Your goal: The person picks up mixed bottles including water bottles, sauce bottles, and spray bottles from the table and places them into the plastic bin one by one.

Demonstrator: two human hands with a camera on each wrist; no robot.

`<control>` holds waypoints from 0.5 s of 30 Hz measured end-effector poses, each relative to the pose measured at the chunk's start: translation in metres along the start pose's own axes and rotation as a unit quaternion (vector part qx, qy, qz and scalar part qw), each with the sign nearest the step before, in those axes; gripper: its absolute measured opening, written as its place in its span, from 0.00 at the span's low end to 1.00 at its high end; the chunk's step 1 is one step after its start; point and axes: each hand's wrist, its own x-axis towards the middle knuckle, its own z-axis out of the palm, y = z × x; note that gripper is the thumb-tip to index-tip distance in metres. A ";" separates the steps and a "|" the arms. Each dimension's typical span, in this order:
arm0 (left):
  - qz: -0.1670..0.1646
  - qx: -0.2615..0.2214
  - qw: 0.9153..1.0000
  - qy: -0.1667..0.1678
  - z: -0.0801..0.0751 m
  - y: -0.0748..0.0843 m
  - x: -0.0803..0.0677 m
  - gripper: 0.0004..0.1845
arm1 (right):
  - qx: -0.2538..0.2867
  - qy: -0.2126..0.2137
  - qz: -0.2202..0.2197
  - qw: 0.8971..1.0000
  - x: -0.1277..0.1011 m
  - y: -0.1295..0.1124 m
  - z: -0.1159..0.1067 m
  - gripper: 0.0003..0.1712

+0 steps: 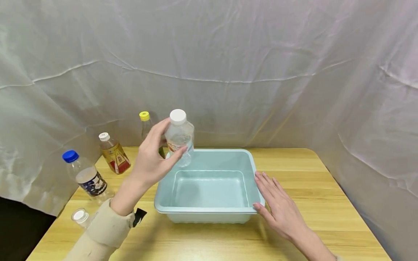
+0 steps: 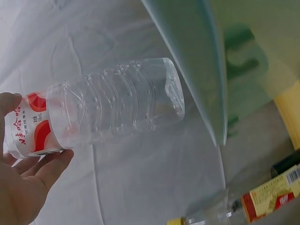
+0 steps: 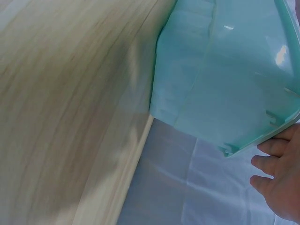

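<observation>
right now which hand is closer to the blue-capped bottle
Left. The left hand holds a clear white-capped bottle just right of the blue-capped bottle; the right hand rests against the tub's far side.

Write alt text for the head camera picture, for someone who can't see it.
A left hand holds a clear bottle with a white cap above the back left corner of a pale blue tub on a wooden table. The right hand lies flat against the tub's right rim. Four more bottles stand at left.

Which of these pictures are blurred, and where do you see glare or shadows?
Head view: sharp, evenly lit, a soft shadow on the table under the left hand. Left wrist view: the bottle is fairly clear, the basin soft. Right wrist view: wood smeared by blur, small glare spots on the basin.
</observation>
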 end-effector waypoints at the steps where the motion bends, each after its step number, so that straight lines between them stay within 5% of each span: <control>1: 0.003 -0.013 1.000 -0.008 0.003 0.000 0.001 0.44 | 0.000 0.000 0.000 1.000 0.000 0.000 0.000 0.40; 7: -0.003 -0.089 0.994 -0.068 0.025 0.007 0.008 0.43 | 0.002 -0.014 0.007 1.000 -0.002 0.000 -0.001 0.40; 15: -0.031 -0.108 0.980 -0.164 0.044 0.012 0.017 0.41 | -0.005 -0.001 0.001 1.000 -0.001 0.001 0.001 0.40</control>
